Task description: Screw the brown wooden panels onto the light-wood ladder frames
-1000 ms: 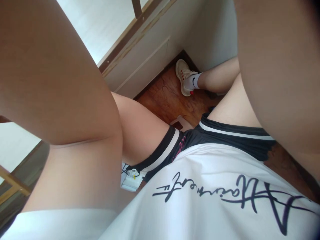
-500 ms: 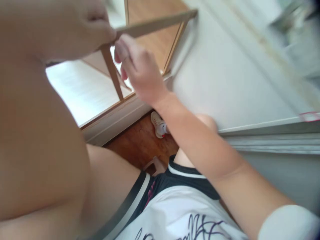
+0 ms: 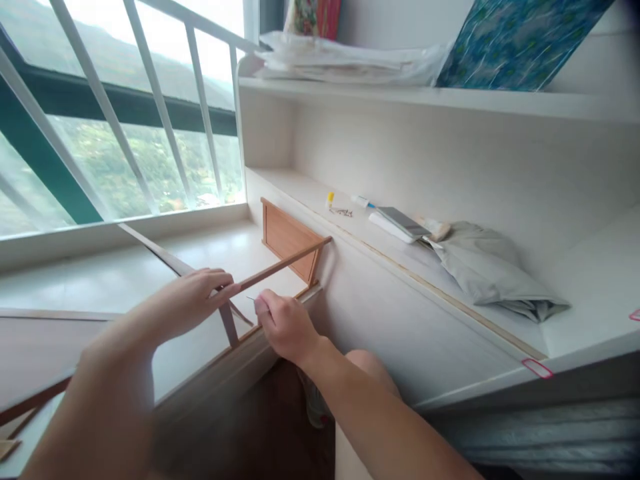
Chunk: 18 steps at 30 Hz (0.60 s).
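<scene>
My left hand (image 3: 203,293) is closed around the corner of a brown wooden frame (image 3: 280,267), where a long rail meets a short leg. The frame stands on the white window ledge, with a wood panel (image 3: 290,241) at its far end. Just right of that corner, my right hand (image 3: 284,323) is closed in a pinch. A thin metal tool (image 3: 251,298) pokes out of its fingers toward the frame; the rest of the tool is hidden in the hand. Whether its tip touches the wood I cannot tell.
On the white shelf lie a small yellow-capped bottle (image 3: 330,199), several screws (image 3: 343,213), a phone-like slab (image 3: 403,222) and a grey cloth bag (image 3: 493,273). More wooden boards (image 3: 55,347) rest on the ledge at left. White railings (image 3: 155,100) line the window.
My view has lifted from my lap and the floor to the shelf and window. My left hand still grips the frame corner; my right hand sits slightly lower beside it, a metal tip now visible.
</scene>
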Each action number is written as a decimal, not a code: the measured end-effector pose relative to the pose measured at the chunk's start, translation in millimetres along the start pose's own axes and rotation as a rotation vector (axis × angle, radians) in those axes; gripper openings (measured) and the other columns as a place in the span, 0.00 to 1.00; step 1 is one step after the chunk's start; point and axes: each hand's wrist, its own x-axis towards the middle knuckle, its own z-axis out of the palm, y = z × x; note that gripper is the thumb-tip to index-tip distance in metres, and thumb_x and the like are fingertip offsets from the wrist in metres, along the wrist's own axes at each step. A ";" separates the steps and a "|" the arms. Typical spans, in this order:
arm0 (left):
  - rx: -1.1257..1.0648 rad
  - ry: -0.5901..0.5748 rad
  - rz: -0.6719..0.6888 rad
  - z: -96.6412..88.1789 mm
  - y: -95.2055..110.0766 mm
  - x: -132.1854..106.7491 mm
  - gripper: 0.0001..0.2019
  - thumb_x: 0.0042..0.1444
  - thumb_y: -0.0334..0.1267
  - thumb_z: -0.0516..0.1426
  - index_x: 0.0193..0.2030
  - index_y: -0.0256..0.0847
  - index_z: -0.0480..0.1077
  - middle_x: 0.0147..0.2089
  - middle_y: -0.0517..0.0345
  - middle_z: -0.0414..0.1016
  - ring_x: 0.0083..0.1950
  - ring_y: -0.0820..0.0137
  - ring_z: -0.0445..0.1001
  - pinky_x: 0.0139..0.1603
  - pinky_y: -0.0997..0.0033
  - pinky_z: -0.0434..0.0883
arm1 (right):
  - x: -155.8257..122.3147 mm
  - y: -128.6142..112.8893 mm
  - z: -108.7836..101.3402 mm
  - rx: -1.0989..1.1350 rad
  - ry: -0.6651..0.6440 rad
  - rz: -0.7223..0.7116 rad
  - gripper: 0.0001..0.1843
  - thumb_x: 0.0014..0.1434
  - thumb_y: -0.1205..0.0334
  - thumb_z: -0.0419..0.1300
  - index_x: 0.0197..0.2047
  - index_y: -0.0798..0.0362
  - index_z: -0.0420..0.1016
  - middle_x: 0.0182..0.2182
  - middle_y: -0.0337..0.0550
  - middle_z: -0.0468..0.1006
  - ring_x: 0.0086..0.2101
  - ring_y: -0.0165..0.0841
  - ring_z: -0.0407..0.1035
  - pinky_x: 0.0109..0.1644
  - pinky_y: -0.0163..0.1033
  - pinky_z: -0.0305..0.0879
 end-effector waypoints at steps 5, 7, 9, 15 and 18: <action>0.067 -0.098 0.024 -11.5 7.2 -0.9 0.21 0.65 0.54 0.46 0.38 0.44 0.74 0.43 0.53 0.76 0.45 0.61 0.73 0.46 0.67 0.68 | -42.7 60.6 5.2 0.095 0.026 0.152 0.24 0.71 0.52 0.39 0.29 0.52 0.64 0.22 0.37 0.73 0.26 0.30 0.69 0.35 0.33 0.54; 0.086 -0.110 -0.012 -15.7 12.5 -2.5 0.21 0.65 0.54 0.45 0.39 0.45 0.74 0.44 0.53 0.76 0.46 0.61 0.73 0.46 0.67 0.69 | -57.8 83.9 18.9 0.165 0.026 0.254 0.25 0.71 0.49 0.39 0.28 0.52 0.64 0.19 0.37 0.72 0.24 0.29 0.68 0.34 0.33 0.55; 0.102 -0.111 -0.047 -18.1 17.9 -4.1 0.21 0.65 0.54 0.45 0.41 0.46 0.74 0.45 0.53 0.76 0.46 0.61 0.73 0.46 0.66 0.69 | -66.7 98.5 33.4 0.293 -0.020 0.389 0.27 0.71 0.47 0.36 0.29 0.52 0.64 0.15 0.35 0.69 0.18 0.28 0.64 0.29 0.33 0.54; 0.185 -0.018 -0.048 -21.0 24.9 -9.6 0.23 0.66 0.55 0.44 0.49 0.46 0.74 0.56 0.51 0.74 0.55 0.60 0.72 0.54 0.62 0.69 | -65.8 91.7 53.9 0.267 -0.047 0.261 0.27 0.70 0.47 0.39 0.29 0.51 0.68 0.16 0.36 0.70 0.21 0.29 0.67 0.30 0.32 0.55; 0.255 0.085 -0.071 -26.8 33.3 -21.1 0.21 0.65 0.54 0.46 0.54 0.48 0.72 0.63 0.53 0.68 0.63 0.57 0.65 0.61 0.54 0.64 | -62.5 83.6 54.6 0.224 -0.084 0.221 0.26 0.70 0.47 0.41 0.30 0.51 0.70 0.17 0.37 0.70 0.22 0.30 0.67 0.30 0.33 0.54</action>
